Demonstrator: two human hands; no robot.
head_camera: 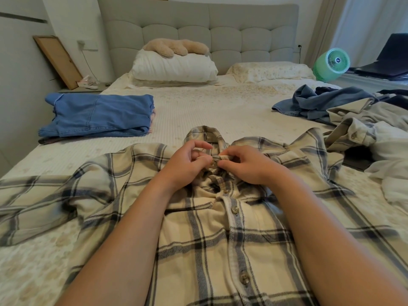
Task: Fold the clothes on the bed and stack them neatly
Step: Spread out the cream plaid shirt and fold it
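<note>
On the bed (198,107), the shirt (209,228) lies face up; both hands, left (187,164) and right (245,164), pinch its placket at the collar, apparently fastening the top button (213,164) so folds hold. Folded jeans (97,115) wait left.

A cream plaid shirt (212,235) with grey-blue and black checks lies face up on the bed (198,107), collar toward the headboard, sleeves spread to either side, its lower buttons done up and the top of the placket bunched and open. A folded stack (97,117) with blue denim on top sits near the bed's left edge. An unfolded pile (344,115) of blue, beige and white clothes lies crumpled on the right.
</note>
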